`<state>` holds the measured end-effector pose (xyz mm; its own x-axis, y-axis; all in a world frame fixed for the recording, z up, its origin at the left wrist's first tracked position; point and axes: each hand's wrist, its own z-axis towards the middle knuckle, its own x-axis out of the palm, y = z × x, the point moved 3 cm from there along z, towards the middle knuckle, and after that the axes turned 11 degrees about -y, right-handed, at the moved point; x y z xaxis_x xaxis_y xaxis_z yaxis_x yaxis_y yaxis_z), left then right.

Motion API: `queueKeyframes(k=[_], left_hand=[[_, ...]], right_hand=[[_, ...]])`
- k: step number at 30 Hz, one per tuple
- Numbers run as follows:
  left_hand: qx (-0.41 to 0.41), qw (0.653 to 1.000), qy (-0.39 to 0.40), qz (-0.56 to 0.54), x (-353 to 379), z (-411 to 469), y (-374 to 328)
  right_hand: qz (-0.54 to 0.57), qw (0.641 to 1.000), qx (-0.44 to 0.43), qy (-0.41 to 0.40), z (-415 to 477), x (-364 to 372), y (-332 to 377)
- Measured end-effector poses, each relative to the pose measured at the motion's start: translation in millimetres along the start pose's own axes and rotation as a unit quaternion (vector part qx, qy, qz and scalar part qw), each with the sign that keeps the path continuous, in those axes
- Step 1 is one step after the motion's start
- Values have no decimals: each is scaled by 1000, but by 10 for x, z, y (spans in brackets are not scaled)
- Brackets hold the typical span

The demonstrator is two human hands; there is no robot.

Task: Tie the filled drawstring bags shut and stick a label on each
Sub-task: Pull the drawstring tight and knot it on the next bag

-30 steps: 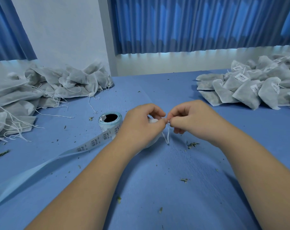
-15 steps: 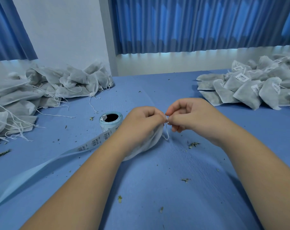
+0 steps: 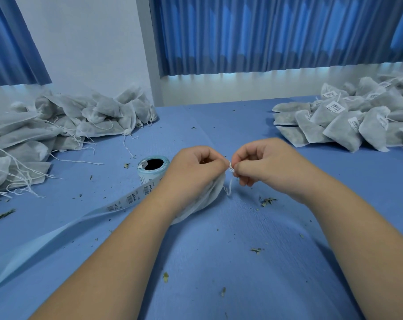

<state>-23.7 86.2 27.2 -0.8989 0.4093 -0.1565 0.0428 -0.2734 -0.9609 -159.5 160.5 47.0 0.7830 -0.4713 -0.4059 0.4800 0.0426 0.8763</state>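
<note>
- Drawstring bag lies on the bench, its neck gripped by the curled left hand.
- Right hand, at 3 o'clock, pinches the string.
- Short tail could slip the pinch, leaving the knot loose.

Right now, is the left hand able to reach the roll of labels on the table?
Probably yes: the label roll stands just beside the left hand, nothing between them. But that hand grips the bag while the right hand pinches the drawstring, so it must let go first.
</note>
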Motion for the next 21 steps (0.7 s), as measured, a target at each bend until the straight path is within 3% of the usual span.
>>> queueKeyframes(k=[10,16,21], left_hand=[[-40,999,-11,-35,-25,18,5],[-31,999,-1,-18,-49,17,-30],[-33,999,15,1,-43,18,-41]], right_hand=[[42,999,-10,-31,17,-46,34],[-2,1000,-19,1,0,6,-1],[-16,999,-12,-33,29,23,-18]])
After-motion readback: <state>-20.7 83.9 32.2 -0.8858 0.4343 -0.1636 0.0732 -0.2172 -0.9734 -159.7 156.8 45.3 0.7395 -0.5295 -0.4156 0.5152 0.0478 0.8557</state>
